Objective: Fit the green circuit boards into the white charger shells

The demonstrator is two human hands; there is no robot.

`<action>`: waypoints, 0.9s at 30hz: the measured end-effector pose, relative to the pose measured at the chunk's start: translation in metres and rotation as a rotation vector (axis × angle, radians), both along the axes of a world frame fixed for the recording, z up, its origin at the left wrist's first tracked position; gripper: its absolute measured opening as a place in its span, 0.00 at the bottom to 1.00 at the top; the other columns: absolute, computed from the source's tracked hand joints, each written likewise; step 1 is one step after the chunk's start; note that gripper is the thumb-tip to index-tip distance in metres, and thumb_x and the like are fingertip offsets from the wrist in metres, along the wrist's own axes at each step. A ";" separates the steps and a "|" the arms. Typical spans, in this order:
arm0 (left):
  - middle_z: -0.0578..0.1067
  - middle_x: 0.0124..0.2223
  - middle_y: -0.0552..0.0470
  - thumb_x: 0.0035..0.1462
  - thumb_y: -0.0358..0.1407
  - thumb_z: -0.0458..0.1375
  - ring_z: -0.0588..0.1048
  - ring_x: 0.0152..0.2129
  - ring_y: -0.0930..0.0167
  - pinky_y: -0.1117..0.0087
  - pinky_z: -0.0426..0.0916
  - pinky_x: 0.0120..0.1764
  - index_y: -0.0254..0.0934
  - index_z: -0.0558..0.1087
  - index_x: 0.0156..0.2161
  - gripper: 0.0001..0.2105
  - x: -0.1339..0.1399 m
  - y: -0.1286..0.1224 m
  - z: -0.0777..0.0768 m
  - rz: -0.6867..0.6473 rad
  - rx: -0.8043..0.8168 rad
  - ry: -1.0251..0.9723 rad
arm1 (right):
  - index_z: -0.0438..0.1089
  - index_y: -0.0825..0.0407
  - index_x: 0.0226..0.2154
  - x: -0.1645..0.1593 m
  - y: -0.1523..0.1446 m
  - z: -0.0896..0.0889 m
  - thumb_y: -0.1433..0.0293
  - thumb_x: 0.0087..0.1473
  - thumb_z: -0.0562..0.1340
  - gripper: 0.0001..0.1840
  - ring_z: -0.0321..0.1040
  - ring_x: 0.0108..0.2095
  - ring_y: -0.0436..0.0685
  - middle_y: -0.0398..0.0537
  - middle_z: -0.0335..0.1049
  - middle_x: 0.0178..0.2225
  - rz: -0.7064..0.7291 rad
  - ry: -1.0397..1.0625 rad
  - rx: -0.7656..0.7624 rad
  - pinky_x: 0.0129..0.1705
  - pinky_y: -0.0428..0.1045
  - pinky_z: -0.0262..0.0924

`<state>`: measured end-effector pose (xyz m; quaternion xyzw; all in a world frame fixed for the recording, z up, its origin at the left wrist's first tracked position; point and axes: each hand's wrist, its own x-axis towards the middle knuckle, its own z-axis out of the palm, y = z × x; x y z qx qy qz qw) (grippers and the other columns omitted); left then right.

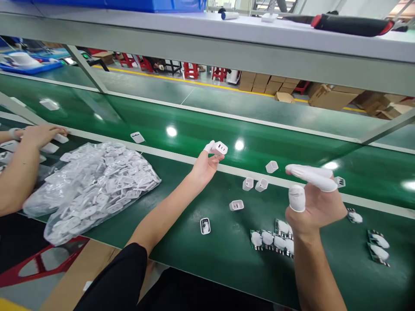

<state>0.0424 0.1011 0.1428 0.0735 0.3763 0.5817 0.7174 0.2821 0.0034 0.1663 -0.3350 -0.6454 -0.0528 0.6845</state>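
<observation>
My left hand (pixel 205 169) is closed around a white charger (pixel 221 148), its port end facing right, above the belt edge. My right hand (pixel 316 203) is raised with nothing in it, thumb and fingers apart, white finger cots on them. Left of it, open white charger housings (pixel 248 184) lie near the belt and on the table. One housing (pixel 205 226) stands nearer me with parts inside. Below and beside my right hand are circuit boards (pixel 267 238) with white pads, partly hidden by my wrist. Behind its fingers another charger (pixel 339 182) shows.
A clear plastic bag (pixel 106 190) of white end plates lies on the left. A co-worker's hand (pixel 42 134) touches white pieces beyond it. The green conveyor belt (pixel 181 116) runs across, carrying a white piece (pixel 137 137). More boards (pixel 378 246) lie right. A shelf (pixel 194 34) spans overhead.
</observation>
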 end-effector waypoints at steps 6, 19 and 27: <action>0.78 0.38 0.47 0.72 0.36 0.67 0.71 0.21 0.82 0.88 0.60 0.16 0.35 0.74 0.39 0.10 -0.009 0.017 -0.006 -0.217 0.115 -0.181 | 0.84 0.42 0.55 0.000 0.001 -0.002 0.70 0.58 0.74 0.22 0.81 0.41 0.68 0.49 0.85 0.41 -0.006 -0.036 0.037 0.38 0.65 0.77; 0.73 0.28 0.54 0.61 0.47 0.75 0.70 0.22 0.78 0.77 0.64 0.23 0.37 0.69 0.33 0.21 -0.022 0.062 -0.071 -0.210 0.369 0.523 | 0.84 0.39 0.50 0.001 0.001 -0.001 0.68 0.62 0.72 0.13 0.78 0.37 0.66 0.46 0.83 0.37 -0.047 -0.108 0.006 0.40 0.63 0.72; 0.81 0.41 0.52 0.43 0.36 0.82 0.76 0.33 0.70 0.66 0.75 0.40 0.40 0.72 0.35 0.22 -0.047 0.082 -0.126 -0.110 0.534 1.132 | 0.82 0.42 0.43 0.001 0.008 -0.004 0.72 0.60 0.73 0.09 0.78 0.33 0.61 0.44 0.84 0.36 -0.086 -0.247 0.032 0.42 0.63 0.72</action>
